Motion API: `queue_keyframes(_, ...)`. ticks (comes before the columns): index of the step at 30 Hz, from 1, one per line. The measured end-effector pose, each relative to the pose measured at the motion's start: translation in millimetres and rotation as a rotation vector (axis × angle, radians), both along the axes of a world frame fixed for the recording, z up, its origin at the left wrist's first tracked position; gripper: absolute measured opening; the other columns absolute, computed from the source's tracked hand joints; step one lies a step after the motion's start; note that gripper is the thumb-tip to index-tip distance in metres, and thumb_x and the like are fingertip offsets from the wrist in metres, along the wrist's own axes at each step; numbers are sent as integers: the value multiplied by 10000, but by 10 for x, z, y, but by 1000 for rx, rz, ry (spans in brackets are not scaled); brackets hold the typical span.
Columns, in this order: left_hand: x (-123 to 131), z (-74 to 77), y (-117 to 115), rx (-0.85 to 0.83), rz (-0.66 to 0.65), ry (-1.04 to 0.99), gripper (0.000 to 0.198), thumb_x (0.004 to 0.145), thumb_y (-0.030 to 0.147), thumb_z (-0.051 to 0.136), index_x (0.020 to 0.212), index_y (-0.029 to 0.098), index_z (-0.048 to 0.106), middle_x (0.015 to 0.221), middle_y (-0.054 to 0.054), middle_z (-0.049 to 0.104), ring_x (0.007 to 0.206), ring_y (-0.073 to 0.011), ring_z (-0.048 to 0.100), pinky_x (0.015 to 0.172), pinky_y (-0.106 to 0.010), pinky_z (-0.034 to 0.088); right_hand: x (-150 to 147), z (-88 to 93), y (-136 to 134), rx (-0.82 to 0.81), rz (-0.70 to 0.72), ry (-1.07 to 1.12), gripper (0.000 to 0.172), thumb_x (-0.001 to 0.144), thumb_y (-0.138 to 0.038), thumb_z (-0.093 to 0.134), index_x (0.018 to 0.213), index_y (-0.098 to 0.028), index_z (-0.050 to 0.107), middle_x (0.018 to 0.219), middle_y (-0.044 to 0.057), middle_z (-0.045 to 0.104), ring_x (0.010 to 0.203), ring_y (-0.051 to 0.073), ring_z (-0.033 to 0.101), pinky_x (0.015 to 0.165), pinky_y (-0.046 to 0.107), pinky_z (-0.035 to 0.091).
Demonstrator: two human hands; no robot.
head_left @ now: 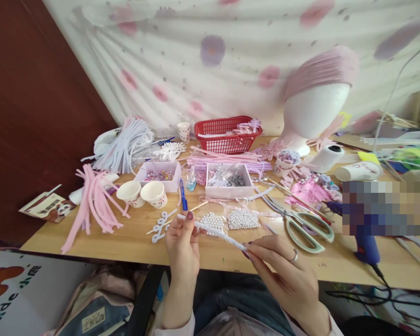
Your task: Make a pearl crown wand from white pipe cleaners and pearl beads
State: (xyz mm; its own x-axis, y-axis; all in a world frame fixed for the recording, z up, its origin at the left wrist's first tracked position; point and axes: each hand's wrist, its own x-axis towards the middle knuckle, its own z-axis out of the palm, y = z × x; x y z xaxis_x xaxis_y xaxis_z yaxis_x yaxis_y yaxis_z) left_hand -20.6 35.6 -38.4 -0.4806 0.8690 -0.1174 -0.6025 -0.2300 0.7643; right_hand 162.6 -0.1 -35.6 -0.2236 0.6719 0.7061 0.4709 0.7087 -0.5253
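A white pipe cleaner strung with small pearl beads stretches between my two hands, just above the front edge of the wooden table. My left hand pinches its left end between thumb and fingers. My right hand, with a ring on one finger, pinches its right end. Two clear bags of white pearls lie on the table right behind the strand. Curled white pipe-cleaner pieces lie to the left of my left hand.
Green-handled scissors and a blue glue gun lie to the right. Two paper cups, pink pipe cleaners, bead trays, a red basket and a foam head with a pink cap stand behind.
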Motion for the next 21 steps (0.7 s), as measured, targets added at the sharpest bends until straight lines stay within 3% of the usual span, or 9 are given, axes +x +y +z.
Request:
queue_keyframes(3,26,-6,-9,98,-89,-6,320,649,336,881,687,165,614,656,52,608,583,-62,603,590,-159,539,-60,-19,5,-210,34,136,128,892,-112,591,872,-222,655,770,28,651,712,169,621,665,300,502)
queue_keyframes(6,24,-15,-49,185,-270,12,270,723,355,833,877,191,684,757,9,676,680,-113,670,681,-236,580,-140,-72,21,-564,83,416,269,946,-316,557,707,-206,612,687,18,606,664,156,582,637,284,485)
queue_keyframes(9,-5,-45,-102,163,-393,35,332,720,318,834,1001,198,703,921,-61,738,854,-194,722,810,-321,588,-208,-143,25,-862,120,693,374,868,-517,631,685,-192,615,654,8,595,596,136,546,599,269,481)
queue_keyframes(11,-25,-73,-136,109,-417,47,375,689,322,852,1007,185,705,919,-87,757,907,-246,731,860,-376,580,-236,-164,22,-978,148,759,421,815,-580,666,683,-182,617,646,7,596,577,127,535,600,266,486)
queue_keyframes(16,-32,-108,-208,-69,-401,66,309,667,361,863,836,146,719,756,-106,776,779,-287,755,779,-409,598,-254,-116,20,-997,251,567,437,868,-601,589,803,-175,662,686,27,638,607,140,573,608,265,504)
queue_keyframes(21,-25,-70,-211,-27,-420,12,297,574,341,920,718,168,726,705,-82,779,694,-254,757,697,-347,616,-280,-156,32,-1010,357,467,440,915,-580,538,807,-170,658,601,32,661,512,130,586,542,243,473)
